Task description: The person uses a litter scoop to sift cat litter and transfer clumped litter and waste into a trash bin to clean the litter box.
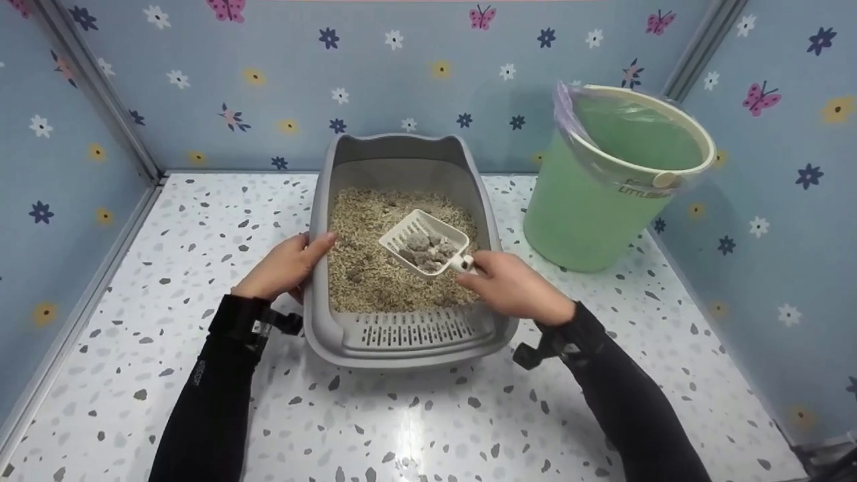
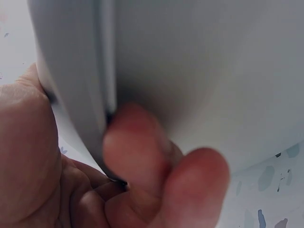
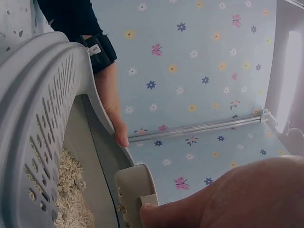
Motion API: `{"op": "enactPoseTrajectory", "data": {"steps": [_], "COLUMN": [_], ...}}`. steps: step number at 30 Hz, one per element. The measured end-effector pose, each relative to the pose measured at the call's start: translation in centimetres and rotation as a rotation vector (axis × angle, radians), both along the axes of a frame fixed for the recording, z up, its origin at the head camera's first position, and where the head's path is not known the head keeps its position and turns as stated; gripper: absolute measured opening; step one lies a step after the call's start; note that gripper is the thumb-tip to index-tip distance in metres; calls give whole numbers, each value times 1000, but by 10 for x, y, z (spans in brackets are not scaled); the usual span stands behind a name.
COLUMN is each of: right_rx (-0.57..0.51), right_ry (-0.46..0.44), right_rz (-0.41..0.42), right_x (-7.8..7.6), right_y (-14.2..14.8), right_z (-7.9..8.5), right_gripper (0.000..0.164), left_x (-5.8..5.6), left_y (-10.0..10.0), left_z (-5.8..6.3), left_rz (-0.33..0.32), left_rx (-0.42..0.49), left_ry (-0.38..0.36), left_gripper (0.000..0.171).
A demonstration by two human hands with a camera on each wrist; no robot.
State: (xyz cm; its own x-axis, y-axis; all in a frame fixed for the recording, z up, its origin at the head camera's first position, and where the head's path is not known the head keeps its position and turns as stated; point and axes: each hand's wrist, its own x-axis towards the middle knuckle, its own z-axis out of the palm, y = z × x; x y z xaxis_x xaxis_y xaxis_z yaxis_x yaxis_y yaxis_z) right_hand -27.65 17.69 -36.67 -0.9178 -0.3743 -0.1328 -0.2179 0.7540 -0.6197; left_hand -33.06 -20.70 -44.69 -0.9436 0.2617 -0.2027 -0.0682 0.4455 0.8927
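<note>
A grey litter box [image 1: 408,358] with a slotted front step holds tan pellet litter [image 1: 361,268]. My left hand [image 1: 284,268] grips the box's left rim, thumb on top; in the left wrist view its fingers [image 2: 137,147] curl beneath the edge. My right hand [image 1: 512,284] holds a cream litter scoop [image 1: 395,237] by its handle, above the litter near the box's right side. Several greyish clumps [image 1: 425,251] lie in the scoop. The right wrist view shows only part of the scoop [image 3: 135,190], beside my right thumb.
A green bin [image 1: 576,207] with a thin lilac-clear liner [image 1: 569,114] stands to the right of the box. Flower-patterned panels [image 1: 415,87] rise behind and at both sides. The floor [image 1: 415,415] is white with grey speckles.
</note>
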Motion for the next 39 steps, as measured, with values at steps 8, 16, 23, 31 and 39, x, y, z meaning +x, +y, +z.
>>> {"op": "enactPoseTrajectory", "data": {"steps": [8, 16, 23, 31, 39], "right_rx": [-45, -38, -45, -70, -36], "right_ry": [44, 36, 34, 46, 65], "right_rz": [12, 31, -29, -15, -17], "right_x": [-9, 0, -6, -10, -15], "right_y": [-8, 1, 4, -3, -9], "right_z": [1, -7, -12, -14, -8], "right_gripper": [23, 22, 22, 25, 26], "left_x": [-2, -3, -2, -2, 1], "left_y": [2, -1, 4, 1, 0], "left_z": [-1, 0, -5, -2, -3], "left_rz": [1, 20, -2, 8, -3], "left_rx": [6, 3, 15, -5, 9], "left_ry": [21, 22, 21, 21, 25], "left_gripper": [91, 93, 91, 103, 101]}}
